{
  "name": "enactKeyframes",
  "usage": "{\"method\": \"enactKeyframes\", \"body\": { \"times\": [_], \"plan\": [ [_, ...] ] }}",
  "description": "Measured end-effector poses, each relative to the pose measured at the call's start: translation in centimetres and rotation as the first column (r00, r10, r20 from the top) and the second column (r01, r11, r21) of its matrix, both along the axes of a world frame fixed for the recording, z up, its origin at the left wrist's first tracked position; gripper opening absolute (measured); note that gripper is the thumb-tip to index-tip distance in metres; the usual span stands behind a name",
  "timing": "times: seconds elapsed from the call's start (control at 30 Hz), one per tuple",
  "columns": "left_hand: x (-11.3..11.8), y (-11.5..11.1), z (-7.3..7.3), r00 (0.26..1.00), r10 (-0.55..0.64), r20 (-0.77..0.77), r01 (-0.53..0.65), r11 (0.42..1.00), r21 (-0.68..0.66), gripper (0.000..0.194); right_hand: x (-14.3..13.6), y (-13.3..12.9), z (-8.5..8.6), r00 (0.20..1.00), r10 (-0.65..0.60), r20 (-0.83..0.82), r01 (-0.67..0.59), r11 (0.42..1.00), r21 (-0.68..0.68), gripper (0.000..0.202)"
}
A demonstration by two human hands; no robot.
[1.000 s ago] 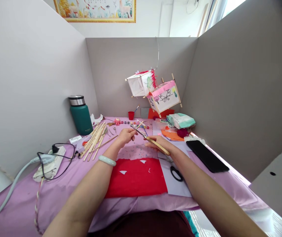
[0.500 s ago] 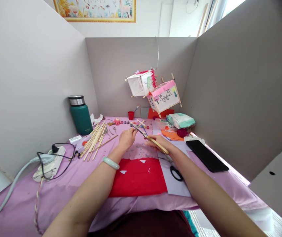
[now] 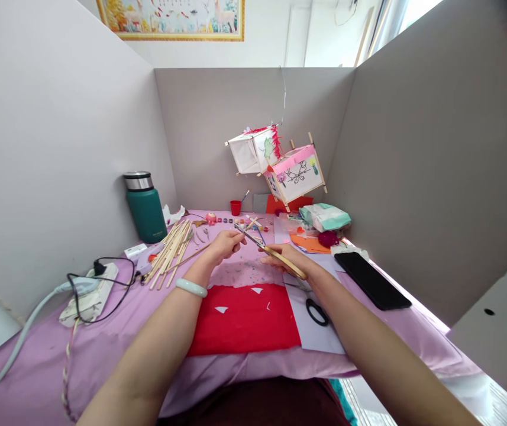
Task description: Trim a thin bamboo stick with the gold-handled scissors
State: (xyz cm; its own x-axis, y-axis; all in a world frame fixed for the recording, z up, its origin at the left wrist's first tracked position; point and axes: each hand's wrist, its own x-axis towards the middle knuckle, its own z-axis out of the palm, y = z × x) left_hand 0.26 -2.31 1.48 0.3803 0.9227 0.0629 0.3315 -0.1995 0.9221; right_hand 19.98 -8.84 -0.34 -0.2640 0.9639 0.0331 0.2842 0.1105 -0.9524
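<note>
My right hand (image 3: 284,258) is closed around the tan handle of a tool with a long narrow metal blade (image 3: 251,237), pointing away to the upper left. Whether it is a knife or a small saw is hard to make out. Beside the blade, my left hand (image 3: 226,245) has its thumb and fingertips pinched together; what lies between them is too small to see. It wears a pale green bangle (image 3: 191,288). Below both hands is a red sheet (image 3: 244,325) with small white scraps. Black-handled scissors (image 3: 316,312) lie under my right forearm.
At left are a bundle of wooden sticks (image 3: 173,251), a green bottle (image 3: 145,207) and a power strip (image 3: 88,296) with cables. A black phone (image 3: 372,280) and a tissue pack (image 3: 324,217) lie right. Paper lanterns (image 3: 295,173) hang behind; a red cup (image 3: 235,207) stands at the back.
My left hand and forearm have shifted slightly left and toward me, with the fingertips still near the blade. The tool in my right hand has barely moved.
</note>
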Motion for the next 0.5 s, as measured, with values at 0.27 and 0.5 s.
{"method": "enactKeyframes", "body": {
  "times": [0.27, 0.5],
  "plan": [
    [0.9, 0.0, -0.8, 0.931, 0.251, -0.263, -0.104, 0.877, 0.469, 0.030, 0.0, 0.2, -0.1, 0.999, -0.048, -0.006, 0.047, 0.999, -0.022, 0.044],
    [1.1, 0.0, -1.5, 0.846, 0.402, -0.351, -0.121, 0.785, 0.608, 0.030, -0.1, 0.2, 0.0, 0.999, -0.050, 0.009, 0.050, 0.999, -0.012, 0.044]
  ]
}}
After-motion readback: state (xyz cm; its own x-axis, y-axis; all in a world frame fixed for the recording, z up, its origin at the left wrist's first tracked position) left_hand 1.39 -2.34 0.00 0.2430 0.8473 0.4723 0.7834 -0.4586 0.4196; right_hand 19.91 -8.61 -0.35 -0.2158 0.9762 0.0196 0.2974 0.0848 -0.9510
